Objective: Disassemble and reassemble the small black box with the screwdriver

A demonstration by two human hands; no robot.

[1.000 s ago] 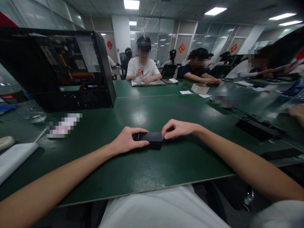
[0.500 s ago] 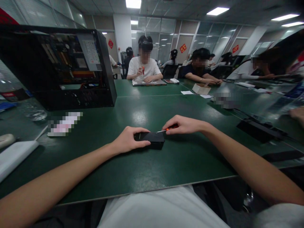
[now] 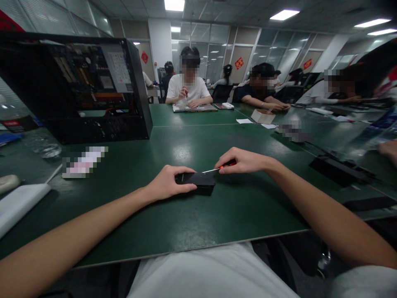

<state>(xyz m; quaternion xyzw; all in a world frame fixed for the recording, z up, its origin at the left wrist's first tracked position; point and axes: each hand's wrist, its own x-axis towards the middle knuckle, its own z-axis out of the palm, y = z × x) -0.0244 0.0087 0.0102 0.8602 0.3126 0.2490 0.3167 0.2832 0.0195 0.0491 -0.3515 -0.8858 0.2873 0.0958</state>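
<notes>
A small black box-shaped part (image 3: 203, 181) rests on the green table in front of me. My left hand (image 3: 169, 182) grips its left end, thumb on the near side and fingers along the far side. In my right hand (image 3: 237, 160) is a screwdriver (image 3: 222, 167) with an orange and black handle, held nearly flat. Its thin metal shaft points left, and the tip lies over the far upper edge of the black part; whether it touches there I cannot tell.
An open computer case (image 3: 136, 89) stands at the left, with a plastic bottle (image 3: 43, 136) and a white power strip (image 3: 23, 203) nearby. Black parts (image 3: 338, 169) lie to the right. Across the green table (image 3: 186, 223), a person (image 3: 189, 89) holds a screwdriver.
My right hand has shifted slightly up and right, and the screwdriver's tip now reaches a bit further left over the black part. My left hand keeps its hold.
</notes>
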